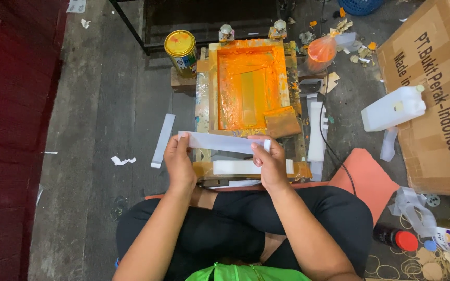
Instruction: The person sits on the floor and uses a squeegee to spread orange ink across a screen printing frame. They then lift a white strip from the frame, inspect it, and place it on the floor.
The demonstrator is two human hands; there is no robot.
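Now both hands, left hand [178, 161] and right hand [271, 162], pinch-grip a long white paper strip [224, 141] by its ends above the near edge of the orange-inked wooden printing screen frame [246, 86], seemingly needing level alignment before laying.

Evenly and fairly brightly lit from overhead, with soft diffuse light and only faint shadows under the forearms and beside the orange ink-smeared wooden printing frame [248, 86]. Slight glare on the gold metal tin lid [179, 42] and on the wet orange ink; near overexposure on the white plastic jug [393, 107]. Sharp across the centre, darker towards the deep red wall [11, 130], with mild wide-angle stretching at the edges.
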